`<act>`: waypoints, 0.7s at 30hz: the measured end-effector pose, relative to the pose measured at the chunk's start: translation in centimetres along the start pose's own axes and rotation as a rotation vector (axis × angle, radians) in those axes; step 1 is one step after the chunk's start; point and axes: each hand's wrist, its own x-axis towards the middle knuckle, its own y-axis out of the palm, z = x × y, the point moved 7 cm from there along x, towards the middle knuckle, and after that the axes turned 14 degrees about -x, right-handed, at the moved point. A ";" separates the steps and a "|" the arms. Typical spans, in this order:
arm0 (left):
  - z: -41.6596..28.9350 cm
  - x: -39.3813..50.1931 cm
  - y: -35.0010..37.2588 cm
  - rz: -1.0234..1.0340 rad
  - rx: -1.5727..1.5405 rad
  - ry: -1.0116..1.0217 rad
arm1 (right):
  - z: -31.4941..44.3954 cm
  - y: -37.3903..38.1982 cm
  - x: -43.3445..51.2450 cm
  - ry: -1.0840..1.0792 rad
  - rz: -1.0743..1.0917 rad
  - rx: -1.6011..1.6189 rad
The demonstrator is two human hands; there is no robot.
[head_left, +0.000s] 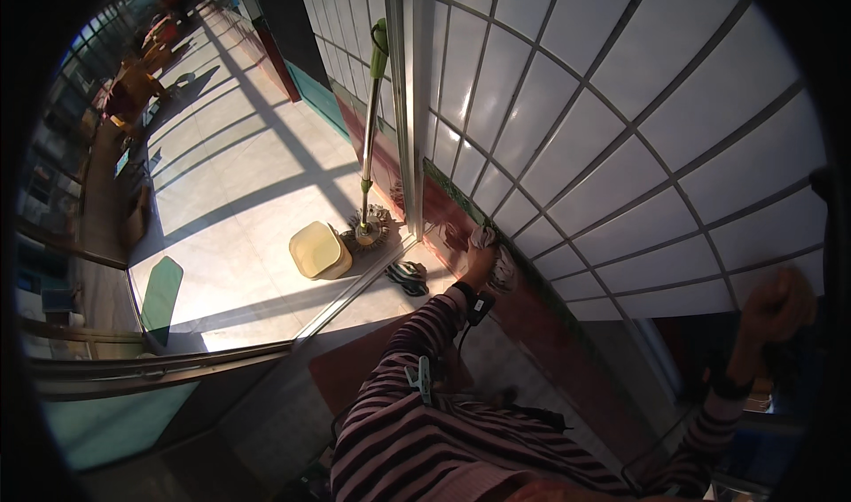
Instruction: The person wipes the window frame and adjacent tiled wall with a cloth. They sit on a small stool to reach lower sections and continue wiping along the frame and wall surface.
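My left hand (482,260) presses a crumpled greyish cloth (502,277) against the glossy red band (535,326) low on the tiled wall. Folds of the cloth show on both sides of the fingers. My right hand (779,304) is raised at the far right, blurred and dim, in front of the white wall tiles (665,202). Its fingers look curled, but whether they are closed is unclear. On the floor near my left hand lies a bunched green, white and dark striped cloth (407,278).
A cream plastic bucket (319,252) stands beyond the metal door track (356,297). Beside it a mop (369,126) with a green grip leans at the door frame (409,103). A reddish mat (356,362) lies below my left arm. Wooden furniture (136,86) lines the corridor's far side.
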 end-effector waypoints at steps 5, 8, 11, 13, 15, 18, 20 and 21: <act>-6.6 6.1 -4.9 -0.208 0.010 0.286 | -0.2 0.2 -0.3 -0.017 0.005 -0.052; -11.2 7.4 -7.5 -0.339 -0.073 0.342 | 0.1 -0.2 -0.1 -0.082 -0.023 -0.127; -12.6 6.1 -7.8 -0.424 0.018 0.205 | -0.2 -0.2 0.3 -0.064 0.027 -0.048; -11.9 4.0 -6.9 -0.424 0.089 0.173 | -0.2 0.0 0.5 -0.043 0.091 -0.063; -10.7 2.4 -5.1 -0.320 0.133 0.189 | -0.4 0.1 0.6 0.024 0.169 0.008; -7.4 -1.5 -1.5 -0.121 0.028 0.271 | 0.4 -0.2 1.0 0.030 0.144 -0.069; -4.4 -3.4 0.9 0.022 -0.132 0.108 | 0.8 -0.7 1.4 0.074 0.029 -0.080; -2.0 -4.8 1.8 -0.012 -0.323 -0.062 | 1.1 -0.9 1.6 0.108 -0.036 -0.028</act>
